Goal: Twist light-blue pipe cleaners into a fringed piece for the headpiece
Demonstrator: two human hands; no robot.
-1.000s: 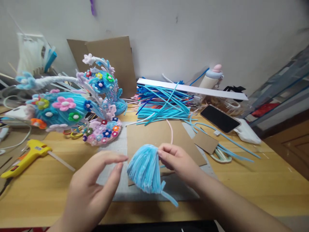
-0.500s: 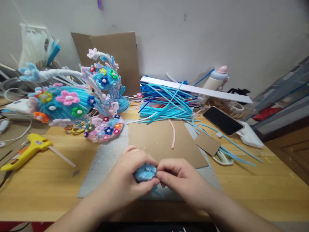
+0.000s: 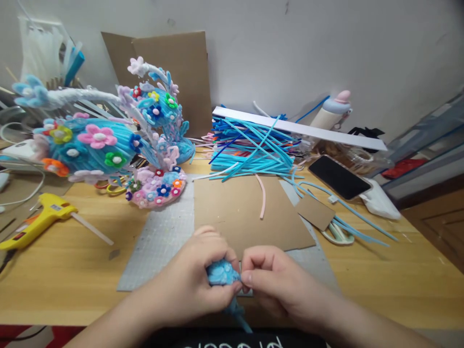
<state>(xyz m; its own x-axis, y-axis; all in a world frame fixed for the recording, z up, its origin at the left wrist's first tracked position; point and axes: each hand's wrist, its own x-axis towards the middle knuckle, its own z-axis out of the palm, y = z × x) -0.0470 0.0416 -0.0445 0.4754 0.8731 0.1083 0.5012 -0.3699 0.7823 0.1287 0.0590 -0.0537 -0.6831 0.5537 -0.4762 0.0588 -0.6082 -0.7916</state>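
In the head view my left hand (image 3: 203, 275) is wrapped round a fuzzy light-blue bundle of pipe cleaners (image 3: 220, 273). A blue strand of it hangs below my fingers toward the table's front edge. My right hand (image 3: 268, 280) pinches at the bundle's right side with thumb and forefinger. What lies between those fingertips is too small to make out fully, though it seems to be a blue pipe cleaner end. Both hands are above the front of a grey cutting mat (image 3: 155, 256) and a brown cardboard sheet (image 3: 232, 212).
On the left stand two pipe-cleaner flower ornaments (image 3: 97, 150) and a yellow glue gun (image 3: 47, 217). Behind the cardboard lies a pile of blue pipe cleaners (image 3: 250, 162). At right are a phone (image 3: 339, 176), a cardboard piece (image 3: 316, 212) and a bottle (image 3: 329, 113).
Both hands have shifted slightly down and right, nearer my body, with the blue bundle. It has turned a little, and more of its hanging strand shows. The view has tilted slightly.
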